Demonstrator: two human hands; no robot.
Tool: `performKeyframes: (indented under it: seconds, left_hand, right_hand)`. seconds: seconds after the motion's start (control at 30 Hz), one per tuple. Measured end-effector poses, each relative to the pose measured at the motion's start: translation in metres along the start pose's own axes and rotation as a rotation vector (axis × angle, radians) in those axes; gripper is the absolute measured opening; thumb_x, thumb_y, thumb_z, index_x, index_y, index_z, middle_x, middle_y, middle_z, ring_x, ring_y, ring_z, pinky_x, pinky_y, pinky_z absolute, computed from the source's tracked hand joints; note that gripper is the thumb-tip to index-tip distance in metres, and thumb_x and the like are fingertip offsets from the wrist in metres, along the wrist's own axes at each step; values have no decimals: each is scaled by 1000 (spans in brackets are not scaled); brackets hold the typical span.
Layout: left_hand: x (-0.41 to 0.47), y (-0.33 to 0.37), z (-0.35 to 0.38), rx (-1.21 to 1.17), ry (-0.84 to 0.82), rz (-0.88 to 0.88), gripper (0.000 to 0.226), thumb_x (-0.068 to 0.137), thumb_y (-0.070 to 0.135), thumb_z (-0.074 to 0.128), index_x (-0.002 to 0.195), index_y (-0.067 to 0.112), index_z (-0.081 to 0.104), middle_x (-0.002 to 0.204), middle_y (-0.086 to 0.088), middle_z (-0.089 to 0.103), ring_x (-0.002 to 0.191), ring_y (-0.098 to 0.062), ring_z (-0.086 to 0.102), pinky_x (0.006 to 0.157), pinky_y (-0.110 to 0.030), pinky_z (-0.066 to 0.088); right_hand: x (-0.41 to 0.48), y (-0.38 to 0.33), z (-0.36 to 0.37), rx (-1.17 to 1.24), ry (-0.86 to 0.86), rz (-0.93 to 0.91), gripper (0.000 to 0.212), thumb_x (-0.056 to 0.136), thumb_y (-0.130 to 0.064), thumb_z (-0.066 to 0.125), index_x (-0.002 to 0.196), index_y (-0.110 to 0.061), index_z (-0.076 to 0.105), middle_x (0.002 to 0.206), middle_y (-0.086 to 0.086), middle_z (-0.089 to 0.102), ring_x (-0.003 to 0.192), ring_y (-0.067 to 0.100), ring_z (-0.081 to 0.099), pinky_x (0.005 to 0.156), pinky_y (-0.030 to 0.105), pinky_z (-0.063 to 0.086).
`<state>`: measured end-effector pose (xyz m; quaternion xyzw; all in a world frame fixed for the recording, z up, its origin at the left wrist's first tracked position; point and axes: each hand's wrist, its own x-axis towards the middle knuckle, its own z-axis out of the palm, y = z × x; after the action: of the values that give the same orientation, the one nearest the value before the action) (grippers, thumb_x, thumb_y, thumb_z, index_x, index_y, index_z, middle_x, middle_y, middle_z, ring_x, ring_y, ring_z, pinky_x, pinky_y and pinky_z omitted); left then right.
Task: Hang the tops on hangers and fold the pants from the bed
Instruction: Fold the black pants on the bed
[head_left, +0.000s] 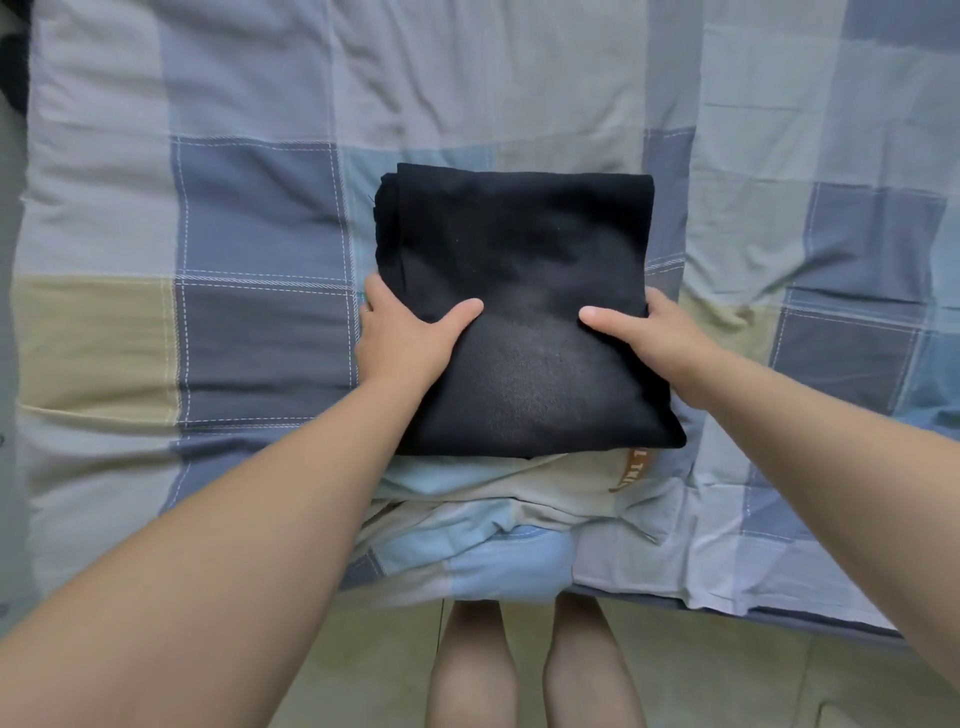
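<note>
The pants (519, 260), gripped at their sides by the left hand (405, 335) and right hand (662, 338), are judged fully folded; hanging progress is not shown.

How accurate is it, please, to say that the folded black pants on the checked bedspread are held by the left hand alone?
Not quite: the head view shows both hands holding them. The left hand grips the left side of the folded black pants and the right hand grips the right side, thumbs on top, on the checked bedspread.
</note>
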<state>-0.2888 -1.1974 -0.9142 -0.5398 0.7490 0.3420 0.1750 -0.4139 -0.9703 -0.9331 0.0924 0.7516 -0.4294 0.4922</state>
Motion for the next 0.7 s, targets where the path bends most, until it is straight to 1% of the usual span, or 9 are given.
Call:
performKeyframes:
  seconds: [0.07, 0.1, 0.17, 0.23, 0.3, 0.43, 0.53, 0.6, 0.7]
  left_hand:
    - [5, 3, -7, 3, -75, -51, 88, 66, 78, 71, 123, 22, 33, 136, -1, 55, 124, -34, 54, 93, -42, 44]
    - [6, 3, -10, -3, -106, -64, 85, 67, 79, 69, 120, 22, 33, 134, -1, 55, 122, -34, 55, 90, -41, 43]
    - [5, 1, -13, -56, -159, -93, 88, 68, 78, 68, 126, 22, 34, 135, 0, 55, 122, -33, 54, 95, -42, 45]
    - [2, -2, -17, -165, -221, -120, 93, 67, 74, 73, 136, 24, 38, 136, 4, 55, 120, -28, 56, 103, -45, 46]
    - [-3, -3, -22, -247, -312, -156, 97, 65, 70, 79, 143, 25, 40, 135, 7, 57, 116, -24, 59, 104, -44, 47]
    - [-16, -11, -35, -219, -532, -228, 105, 56, 69, 82, 143, 23, 46, 132, 1, 63, 110, -29, 66, 99, -48, 52]
    - [-33, -19, -45, -134, -680, -252, 107, 49, 70, 85, 139, 23, 53, 124, -3, 69, 103, -30, 71, 98, -47, 53]
    - [-48, -26, -53, -52, -763, -289, 106, 40, 73, 84, 130, 23, 61, 113, -3, 75, 97, -30, 74, 97, -47, 54]
    - [-75, -40, -66, 42, -856, -344, 96, 39, 76, 85, 117, 23, 68, 100, -4, 78, 91, -29, 76, 96, -46, 54]
  right_hand:
    - [-2, -3, -7, 105, -99, 96, 47, 76, -43, 83, 116, -23, 69, 110, -4, 76, 98, 17, 74, 86, 33, 57]
    - [-4, -3, -10, 142, -144, 142, 46, 77, -43, 83, 116, -23, 69, 109, -2, 77, 97, 17, 74, 87, 33, 56]
    - [-11, -4, -13, 168, -217, 196, 46, 78, -43, 81, 117, -22, 69, 109, -1, 77, 98, 18, 74, 91, 35, 54]
    - [-20, -7, -15, 172, -239, 225, 49, 76, -44, 82, 117, -21, 68, 107, -1, 77, 96, 18, 75, 89, 35, 54]
    - [-31, -8, -18, 175, -245, 262, 55, 72, -49, 83, 117, -20, 69, 105, 1, 78, 94, 20, 75, 84, 35, 55]
    - [-69, 4, -14, 203, -247, 353, 77, 53, -56, 86, 116, -16, 69, 106, 4, 77, 95, 22, 75, 89, 36, 55]
    - [-106, 22, -3, 296, -218, 422, 74, 55, -54, 86, 116, -15, 68, 103, 5, 78, 91, 22, 76, 80, 35, 56]
    - [-132, 36, 6, 373, -181, 478, 72, 55, -54, 86, 114, -16, 69, 103, 6, 78, 89, 23, 76, 72, 32, 58]
    - [-175, 56, 25, 481, -107, 519, 72, 56, -54, 85, 115, -16, 71, 105, 7, 77, 89, 24, 76, 72, 31, 57]
